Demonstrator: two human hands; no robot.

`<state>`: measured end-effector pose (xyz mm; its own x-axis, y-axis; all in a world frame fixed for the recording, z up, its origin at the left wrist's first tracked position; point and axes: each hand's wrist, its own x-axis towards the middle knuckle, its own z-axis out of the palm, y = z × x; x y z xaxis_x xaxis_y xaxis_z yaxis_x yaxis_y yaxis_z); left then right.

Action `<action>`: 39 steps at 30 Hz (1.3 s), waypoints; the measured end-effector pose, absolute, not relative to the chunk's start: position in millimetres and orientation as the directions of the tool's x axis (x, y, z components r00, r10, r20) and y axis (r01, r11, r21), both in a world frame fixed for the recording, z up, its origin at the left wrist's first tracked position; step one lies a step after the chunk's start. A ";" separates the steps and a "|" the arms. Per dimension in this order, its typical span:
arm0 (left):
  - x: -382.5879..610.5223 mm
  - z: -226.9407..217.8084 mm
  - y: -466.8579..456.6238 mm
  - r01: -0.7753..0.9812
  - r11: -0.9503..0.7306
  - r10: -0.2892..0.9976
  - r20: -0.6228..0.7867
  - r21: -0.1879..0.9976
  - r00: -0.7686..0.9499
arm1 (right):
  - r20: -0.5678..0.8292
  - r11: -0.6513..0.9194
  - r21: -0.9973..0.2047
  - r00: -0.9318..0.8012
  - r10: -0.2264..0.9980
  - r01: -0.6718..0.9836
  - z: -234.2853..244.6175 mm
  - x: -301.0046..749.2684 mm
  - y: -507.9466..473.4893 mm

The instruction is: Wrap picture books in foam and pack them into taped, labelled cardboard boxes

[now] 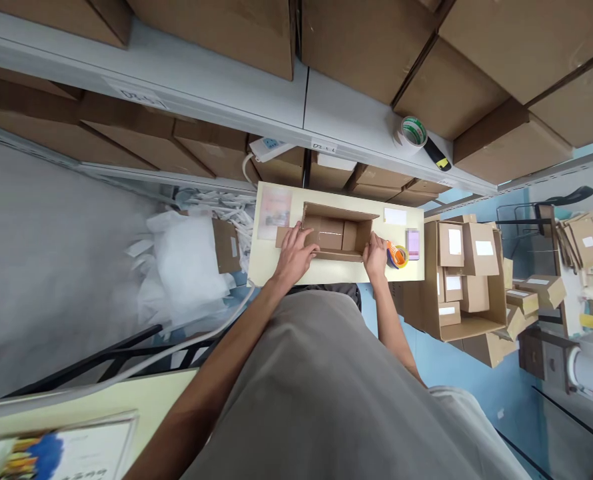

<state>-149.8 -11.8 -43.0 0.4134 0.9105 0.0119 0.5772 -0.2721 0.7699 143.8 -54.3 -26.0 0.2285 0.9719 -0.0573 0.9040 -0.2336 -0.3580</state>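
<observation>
An open cardboard box (pixel 344 212) lies on the small pale-yellow table in front of me, its inside facing up and nothing visible in it. My left hand (pixel 296 252) grips the box's left end, fingers over the edge beside a flap that sticks out. At the opposite end, my right hand (pixel 375 255) pinches the right edge with curled fingers. Just right of that hand sit rolls of tape (pixel 397 255), orange, yellow and blue. A phone (pixel 413 244) with a lit pinkish screen lies beyond them, and a white label (pixel 395 216) is behind.
Shelves (pixel 346 100) stacked with cartons run across the back, bearing a tape roll (pixel 413 132) and a black-and-yellow cutter (pixel 436 155). A power strip (pixel 271 149) hangs below. Right stands a large carton (pixel 471 331) of small boxes; left, white packing bags (pixel 189 257). A cable (pixel 176 357) crosses lower left.
</observation>
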 end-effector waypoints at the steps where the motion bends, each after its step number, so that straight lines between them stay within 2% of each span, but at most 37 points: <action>1: -148.7 -44.2 -8.3 0.572 -0.276 0.908 0.015 0.772 0.418 | -0.067 -0.241 -0.354 0.232 0.970 0.904 -26.2 144.8 -51.1; 6: -141.7 -48.4 -1.9 0.569 -0.211 0.905 -0.062 0.795 0.421 | -0.142 -0.325 -0.347 0.294 0.945 0.880 -33.5 142.9 -34.3; 9: -139.2 -43.5 -3.8 0.505 -0.134 0.940 -0.053 0.853 0.338 | -0.127 -0.330 -0.366 0.305 0.944 0.870 -33.4 141.6 -31.9; 11: -142.9 -40.5 1.7 0.442 -0.041 0.984 -0.041 0.896 0.175 | -0.083 -0.303 -0.386 0.295 0.952 0.871 -28.6 141.4 -35.5; 13: -153.3 -42.7 17.1 0.390 0.091 0.995 -0.068 0.916 -0.073 | -0.025 -0.265 -0.408 0.279 0.960 0.874 -20.8 139.8 -42.0; 15: -169.1 -52.0 40.9 0.351 0.229 0.943 -0.117 0.908 -0.311 | 0.018 -0.232 -0.428 0.265 0.964 0.874 -12.2 135.3 -49.8; 17: -185.5 -67.1 67.4 0.347 0.338 0.877 -0.159 0.875 -0.453 | 0.033 -0.206 -0.449 0.246 0.969 0.869 -4.7 127.4 -57.0; 23: -192.7 -107.2 105.8 0.435 0.647 0.759 -0.472 0.627 -0.449 | 0.024 -0.144 -0.496 0.179 0.984 0.857 7.4 101.9 -69.8; 26: -180.8 -115.5 99.4 0.451 0.681 0.731 -0.499 0.577 -0.465 | 0.028 -0.143 -0.497 0.181 0.983 0.856 11.1 98.9 -74.2; 32: -184.7 -120.9 88.0 0.266 0.702 0.683 -0.517 0.661 -0.516 | -0.014 -0.198 -0.515 0.223 0.975 0.834 10.2 105.4 -80.7; 35: -193.5 -114.6 87.0 0.256 0.689 0.691 -0.507 0.678 -0.516 | -0.058 -0.220 -0.546 0.226 0.972 0.808 7.5 104.8 -77.5; 39: -204.6 -87.8 73.5 0.147 0.508 0.773 -0.375 0.849 -0.511 | -0.103 -0.240 -0.631 0.227 0.969 0.738 10.4 92.5 -66.2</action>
